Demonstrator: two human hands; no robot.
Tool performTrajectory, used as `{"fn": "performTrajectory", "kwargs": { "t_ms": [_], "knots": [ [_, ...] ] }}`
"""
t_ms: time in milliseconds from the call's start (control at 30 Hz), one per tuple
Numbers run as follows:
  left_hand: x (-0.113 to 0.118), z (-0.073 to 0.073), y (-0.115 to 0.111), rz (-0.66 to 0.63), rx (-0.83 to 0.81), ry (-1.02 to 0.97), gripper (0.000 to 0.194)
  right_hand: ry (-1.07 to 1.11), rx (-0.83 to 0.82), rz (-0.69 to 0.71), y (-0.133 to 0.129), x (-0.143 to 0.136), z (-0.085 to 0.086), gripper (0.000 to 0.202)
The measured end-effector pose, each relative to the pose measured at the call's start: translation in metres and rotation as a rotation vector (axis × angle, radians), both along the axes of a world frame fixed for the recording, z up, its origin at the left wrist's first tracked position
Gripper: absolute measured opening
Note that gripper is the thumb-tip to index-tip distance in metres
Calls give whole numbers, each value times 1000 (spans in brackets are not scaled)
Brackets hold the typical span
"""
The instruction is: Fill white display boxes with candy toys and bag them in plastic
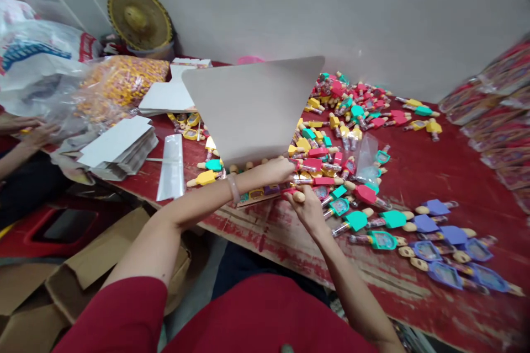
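Note:
My left hand reaches across a small display box whose tall grey-white back panel stands upright behind it. Its fingers are closed at the box's right end; what they hold, if anything, is too small to tell. Lower and to the right, my right hand is closed around a red toy with a round wooden-coloured end. Inside the box, yellow and purple pieces show beneath my left forearm. Loose toys in red, green and yellow, such as a green one, lie close to my right hand.
Purple toys lie at the right, near wrapped packs. Clear plastic sleeves, stacked white cards and a bag of orange pieces are at the left. Another person's hands show at the far left. An open carton sits below.

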State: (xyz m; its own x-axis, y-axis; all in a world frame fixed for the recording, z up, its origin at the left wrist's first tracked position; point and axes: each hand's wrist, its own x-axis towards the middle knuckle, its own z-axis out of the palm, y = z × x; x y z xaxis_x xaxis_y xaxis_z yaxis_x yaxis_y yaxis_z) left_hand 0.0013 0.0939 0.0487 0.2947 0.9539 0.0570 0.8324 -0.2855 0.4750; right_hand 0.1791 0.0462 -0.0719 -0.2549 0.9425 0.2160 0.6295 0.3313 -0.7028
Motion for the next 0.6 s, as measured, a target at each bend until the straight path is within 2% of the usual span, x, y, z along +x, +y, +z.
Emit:
{"fn": "performTrajectory", "kwargs": {
  "t_ms": [67, 133, 200, 267, 300, 333, 400, 500, 567, 600],
  "knots": [
    [-11, 12, -13, -52, 26, -13, 16, -88, -17, -7, 13, -10, -1, 39],
    [-27, 18, -33, 14, 213, -106, 25, -194, -55, -21, 25, -23, -2, 34],
    [-47, 15, -54, 245, 523, -244, 30, -284, -101, -51, 32, -37, -3, 31],
    [-69, 9, -70, 563, 809, -376, 40, -340, -143, -102, 34, -50, -4, 31],
    [-79, 7, -74, 687, 891, -443, 48, -358, -161, -128, 34, -55, -4, 32],
    [-88, 7, -75, 756, 914, -512, 52, -365, -173, -152, 35, -59, -3, 33],
    [-102, 13, -75, 728, 820, -642, 52, -330, -179, -182, 37, -61, -1, 38],
    [-111, 23, -89, 520, 557, -705, 62, -84, -248, -73, 40, -39, 5, 45],
    [-109, 13, -118, 382, 375, -633, 56, 188, -373, 75, 37, -5, 11, 42],
    [-106, 0, -136, 326, 281, -578, 50, 305, -431, 131, 32, 16, 14, 40]
  ]
}}
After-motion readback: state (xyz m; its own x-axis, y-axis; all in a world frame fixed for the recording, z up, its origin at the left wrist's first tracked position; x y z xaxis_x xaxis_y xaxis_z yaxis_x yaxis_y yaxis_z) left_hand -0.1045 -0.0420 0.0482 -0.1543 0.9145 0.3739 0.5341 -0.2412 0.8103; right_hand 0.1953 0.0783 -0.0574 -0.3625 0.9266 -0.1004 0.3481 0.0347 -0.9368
